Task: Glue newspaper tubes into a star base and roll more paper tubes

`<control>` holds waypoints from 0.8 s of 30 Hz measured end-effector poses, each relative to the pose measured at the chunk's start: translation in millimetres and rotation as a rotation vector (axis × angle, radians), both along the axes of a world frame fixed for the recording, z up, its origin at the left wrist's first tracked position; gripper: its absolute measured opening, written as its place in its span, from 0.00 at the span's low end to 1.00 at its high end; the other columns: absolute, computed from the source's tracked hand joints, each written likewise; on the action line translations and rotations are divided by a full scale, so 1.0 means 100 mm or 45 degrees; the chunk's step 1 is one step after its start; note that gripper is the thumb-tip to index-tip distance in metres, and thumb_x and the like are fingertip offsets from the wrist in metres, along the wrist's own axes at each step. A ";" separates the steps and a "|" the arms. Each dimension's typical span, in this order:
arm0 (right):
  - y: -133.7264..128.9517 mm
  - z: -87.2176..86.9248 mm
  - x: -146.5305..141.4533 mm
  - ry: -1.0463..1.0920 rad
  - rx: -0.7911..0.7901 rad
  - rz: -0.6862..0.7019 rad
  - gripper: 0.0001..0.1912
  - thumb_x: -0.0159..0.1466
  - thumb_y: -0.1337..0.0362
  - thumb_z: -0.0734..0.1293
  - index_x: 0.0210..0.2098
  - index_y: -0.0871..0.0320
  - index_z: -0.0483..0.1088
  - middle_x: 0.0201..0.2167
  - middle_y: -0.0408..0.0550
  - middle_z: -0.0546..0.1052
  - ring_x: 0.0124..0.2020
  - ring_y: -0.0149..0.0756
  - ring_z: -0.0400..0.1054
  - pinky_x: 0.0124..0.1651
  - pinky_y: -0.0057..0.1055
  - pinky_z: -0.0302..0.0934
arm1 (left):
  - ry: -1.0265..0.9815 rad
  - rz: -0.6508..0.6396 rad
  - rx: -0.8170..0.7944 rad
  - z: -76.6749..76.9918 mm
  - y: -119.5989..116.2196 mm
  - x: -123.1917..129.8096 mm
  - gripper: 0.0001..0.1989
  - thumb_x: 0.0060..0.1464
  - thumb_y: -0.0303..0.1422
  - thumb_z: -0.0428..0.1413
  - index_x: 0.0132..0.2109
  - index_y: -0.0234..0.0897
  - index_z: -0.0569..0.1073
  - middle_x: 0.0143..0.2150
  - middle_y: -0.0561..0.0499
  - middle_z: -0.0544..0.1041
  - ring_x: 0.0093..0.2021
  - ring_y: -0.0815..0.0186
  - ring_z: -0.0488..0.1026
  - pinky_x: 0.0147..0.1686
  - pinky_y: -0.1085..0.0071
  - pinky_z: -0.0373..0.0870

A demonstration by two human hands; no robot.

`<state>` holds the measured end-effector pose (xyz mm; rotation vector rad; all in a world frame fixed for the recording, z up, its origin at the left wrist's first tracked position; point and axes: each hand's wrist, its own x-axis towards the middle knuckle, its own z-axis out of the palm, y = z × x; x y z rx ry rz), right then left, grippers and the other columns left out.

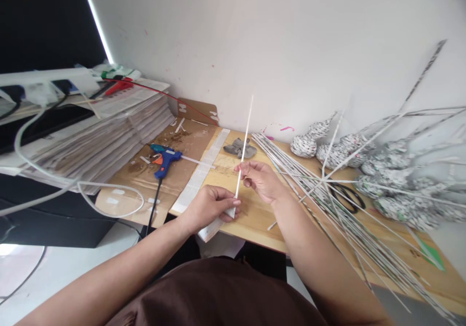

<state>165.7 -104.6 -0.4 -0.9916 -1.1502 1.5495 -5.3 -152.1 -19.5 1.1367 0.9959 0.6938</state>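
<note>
A thin white rolled paper stick [247, 131] stands nearly upright between my hands, leaning slightly right. My left hand [217, 205] is closed on a white paper strip [210, 231] at the stick's lower end, near the table's front edge. Higher up, the fingers of my right hand [257, 179] pinch the stick. Behind them, a grey crumpled cloth [240, 148] lies on the wooden table [260, 226]. Part of the paper is hidden by my left fingers.
To the left are a blue glue gun [168, 161] on brown cardboard [182, 174] and a newspaper stack [112, 139]. At right lie many paper sticks [349, 226], black scissors [347, 198] and woven paper shapes [393, 175]. A white strip [198, 178] lies left of centre.
</note>
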 end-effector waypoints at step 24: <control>-0.01 0.01 0.05 -0.055 0.052 0.165 0.12 0.52 0.56 0.75 0.29 0.59 0.78 0.30 0.46 0.75 0.25 0.26 0.58 0.24 0.26 0.50 | -0.007 -0.053 -0.068 0.01 -0.05 -0.03 0.15 0.47 0.42 0.63 0.34 0.32 0.77 0.31 0.46 0.80 0.30 0.65 0.77 0.27 0.72 0.75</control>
